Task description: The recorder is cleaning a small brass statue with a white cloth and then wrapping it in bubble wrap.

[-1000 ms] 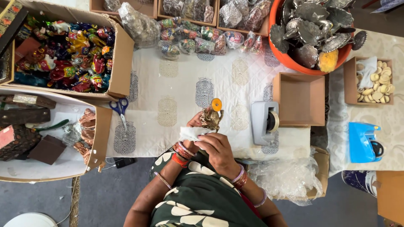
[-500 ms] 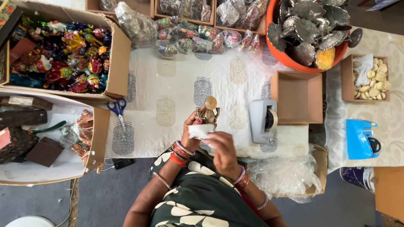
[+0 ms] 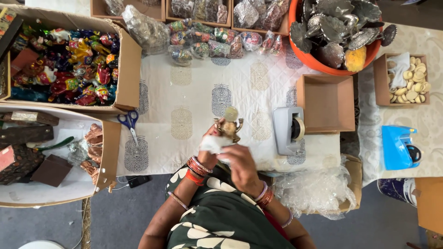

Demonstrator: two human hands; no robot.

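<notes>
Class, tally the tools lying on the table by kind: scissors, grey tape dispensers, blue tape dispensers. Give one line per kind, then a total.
Scissors: 1
Grey tape dispenser: 1
Blue tape dispenser: 1
Total: 3

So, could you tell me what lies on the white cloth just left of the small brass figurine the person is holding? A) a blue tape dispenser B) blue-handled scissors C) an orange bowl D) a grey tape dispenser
B: the blue-handled scissors lie on the white cloth to the left of the brass figurine; the grey tape dispenser sits to its right.
</notes>
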